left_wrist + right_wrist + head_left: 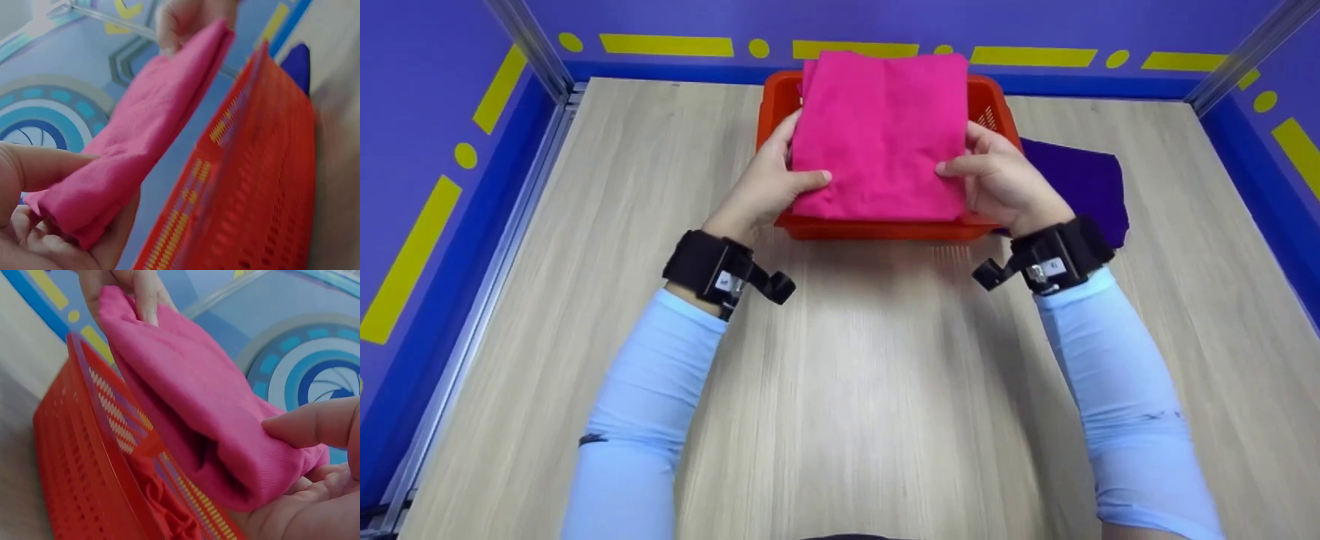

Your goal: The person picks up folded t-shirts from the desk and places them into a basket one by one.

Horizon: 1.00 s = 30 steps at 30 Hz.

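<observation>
A folded pink cloth (pixel 881 139) is held level over a red plastic basket (pixel 885 230), covering most of its opening in the head view. My left hand (pixel 771 171) grips the cloth's left edge, thumb on top and fingers underneath. On the opposite edge my right hand (pixel 997 171) pinches it the same way. Both wrist views show the folded layers of the pink cloth (pixel 140 129) raised above the basket's rim. Inside the basket, a crumpled red cloth (pixel 163 500) shows in the right wrist view.
A folded dark purple cloth (pixel 1076 187) lies on the wooden table (pixel 855 390), right of the basket and partly behind the right hand. Blue panels (pixel 1035 30) with yellow marks wall the table at the back and sides.
</observation>
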Motion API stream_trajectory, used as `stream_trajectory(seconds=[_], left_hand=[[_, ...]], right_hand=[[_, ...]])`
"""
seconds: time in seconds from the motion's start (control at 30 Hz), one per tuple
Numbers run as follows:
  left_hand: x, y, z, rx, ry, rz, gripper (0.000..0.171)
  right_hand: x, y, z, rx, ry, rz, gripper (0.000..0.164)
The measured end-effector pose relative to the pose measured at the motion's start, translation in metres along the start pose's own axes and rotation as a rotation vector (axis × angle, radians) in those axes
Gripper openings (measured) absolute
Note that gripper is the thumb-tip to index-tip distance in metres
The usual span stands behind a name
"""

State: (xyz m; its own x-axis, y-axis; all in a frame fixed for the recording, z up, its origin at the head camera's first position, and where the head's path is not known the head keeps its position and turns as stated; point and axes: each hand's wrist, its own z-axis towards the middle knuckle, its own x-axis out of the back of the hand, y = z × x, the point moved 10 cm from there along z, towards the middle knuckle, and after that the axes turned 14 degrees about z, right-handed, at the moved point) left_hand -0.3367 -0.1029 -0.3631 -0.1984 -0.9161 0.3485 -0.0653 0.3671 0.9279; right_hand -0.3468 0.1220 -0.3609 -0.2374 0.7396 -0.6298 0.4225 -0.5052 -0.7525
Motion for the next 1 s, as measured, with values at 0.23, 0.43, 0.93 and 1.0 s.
stream_trajectory(seconds=[0.23,0.43,0.93,1.0], left_hand=[[-0.009,-0.009,0.019,-0.032,0.065,0.273,0.087],[-0.022,-0.017,0.028,0.005,0.035,0.405,0.088],[-0.036,-0.023,0.044,-0.001,-0.006,0.702,0.087],[-0.037,-0.021,0.045,-0.028,-0.002,0.706,0.086]], right_hand=[[0.016,0.003,0.029,-0.004,0.108,-0.131,0.059],[0.04,0.017,0.041,-0.097,0.19,-0.214,0.062],[0.059,0.037,0.049,-0.195,0.216,-0.441,0.075],[0.059,0.036,0.049,-0.192,0.21,-0.443,0.074]])
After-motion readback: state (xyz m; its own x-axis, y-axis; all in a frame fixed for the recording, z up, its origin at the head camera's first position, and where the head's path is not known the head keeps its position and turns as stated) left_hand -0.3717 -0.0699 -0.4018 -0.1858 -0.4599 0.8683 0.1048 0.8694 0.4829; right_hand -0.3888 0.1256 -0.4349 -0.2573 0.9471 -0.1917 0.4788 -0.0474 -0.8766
